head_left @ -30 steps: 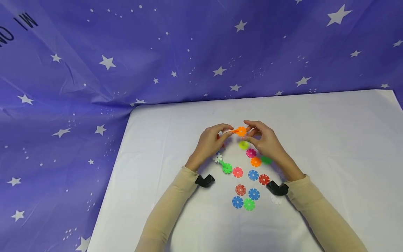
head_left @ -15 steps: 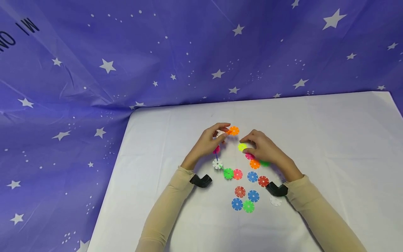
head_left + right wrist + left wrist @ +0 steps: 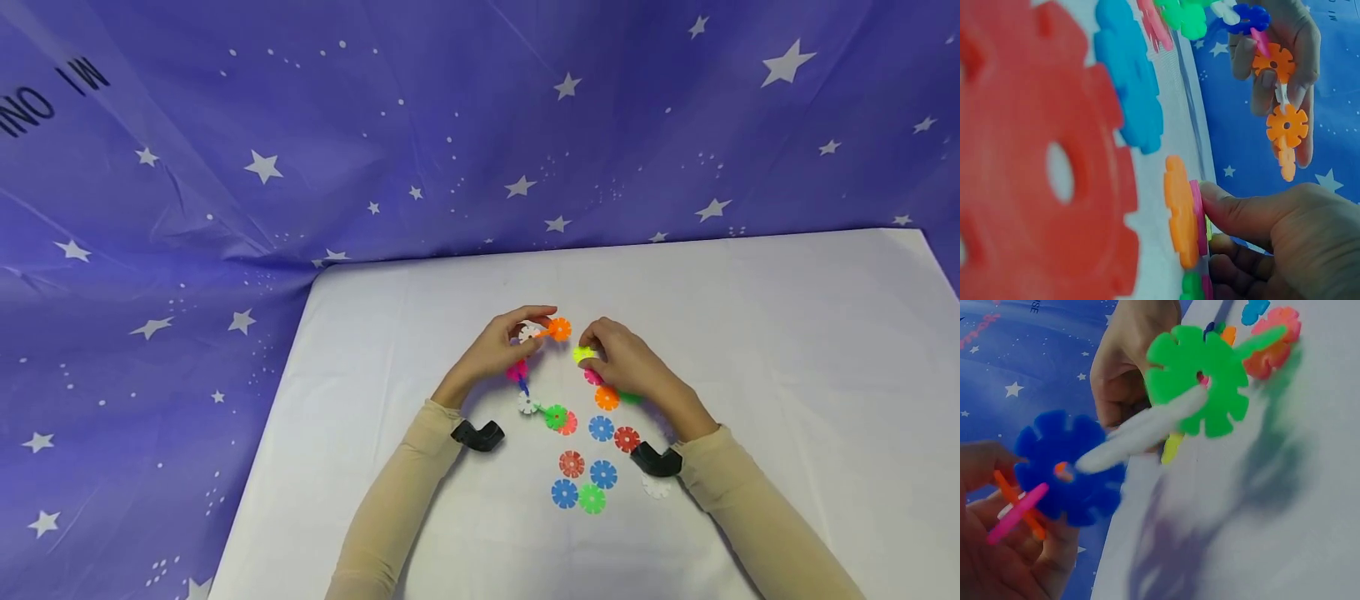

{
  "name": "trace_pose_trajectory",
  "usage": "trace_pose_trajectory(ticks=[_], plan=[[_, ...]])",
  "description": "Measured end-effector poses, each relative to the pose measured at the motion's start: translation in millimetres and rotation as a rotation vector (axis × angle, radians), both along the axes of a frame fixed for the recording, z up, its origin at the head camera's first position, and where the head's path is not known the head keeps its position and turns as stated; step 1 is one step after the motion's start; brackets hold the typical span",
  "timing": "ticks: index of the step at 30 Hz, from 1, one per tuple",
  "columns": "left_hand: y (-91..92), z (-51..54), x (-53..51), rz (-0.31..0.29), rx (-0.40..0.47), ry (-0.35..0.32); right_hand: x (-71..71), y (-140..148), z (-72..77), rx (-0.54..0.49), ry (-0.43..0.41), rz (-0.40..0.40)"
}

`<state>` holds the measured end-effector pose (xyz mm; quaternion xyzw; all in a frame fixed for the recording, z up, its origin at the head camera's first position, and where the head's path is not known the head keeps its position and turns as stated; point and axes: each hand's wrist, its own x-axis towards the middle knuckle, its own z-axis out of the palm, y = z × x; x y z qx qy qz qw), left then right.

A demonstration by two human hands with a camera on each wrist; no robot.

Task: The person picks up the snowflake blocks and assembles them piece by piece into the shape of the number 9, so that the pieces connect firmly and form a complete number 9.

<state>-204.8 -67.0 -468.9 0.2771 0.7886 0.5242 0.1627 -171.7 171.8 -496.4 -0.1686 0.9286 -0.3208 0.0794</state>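
Note:
In the head view my left hand (image 3: 498, 346) holds a chain of slotted plastic snowflake discs above the table. An orange disc (image 3: 559, 329) ends the chain beyond the fingertips. Below the hand dangle a pink disc (image 3: 517, 371), a blue disc (image 3: 1069, 469), a white disc (image 3: 528, 402) and a green disc (image 3: 1197, 381). My right hand (image 3: 626, 358) pinches a yellow snowflake disc (image 3: 582, 354) low over the table, its thumb and forefinger at the edge. Part of that disc is hidden by the fingers. Beside it lies a loose pink disc (image 3: 1198, 215).
Loose discs lie on the white table (image 3: 787, 350): an orange disc (image 3: 607, 398), a red disc (image 3: 627, 439), a white disc (image 3: 656, 486), several blue and green ones. A starry blue cloth (image 3: 450, 125) hangs behind. Black wrist mounts (image 3: 478, 436) sit at both cuffs.
My right hand has come away from the chain's orange end, moved down toward me and taken the yellow disc in its fingers. My left hand keeps the chain, whose green end has swung slightly right.

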Motion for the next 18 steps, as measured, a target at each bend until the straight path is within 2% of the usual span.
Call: trace_pose_trajectory(ticks=[4,10,13,15,18], plan=[[-0.6,-0.4,0.2,-0.026,-0.01,0.037,-0.6,-0.5,1.8,0.038,0.008,-0.006],[-0.9,-1.5,0.9,-0.043,-0.067,0.19,0.0,-0.2,3.3,0.055,0.021,-0.025],[-0.9,-2.9,3.2,-0.054,-0.104,0.243,2.3,1.0,2.7,0.073,0.031,-0.024],[-0.3,-2.8,4.8,-0.044,-0.152,0.282,3.3,2.2,2.4,0.078,0.051,-0.022],[2.0,-0.2,5.8,0.005,-0.229,0.349,2.4,3.7,2.7,0.058,0.093,-0.024]])
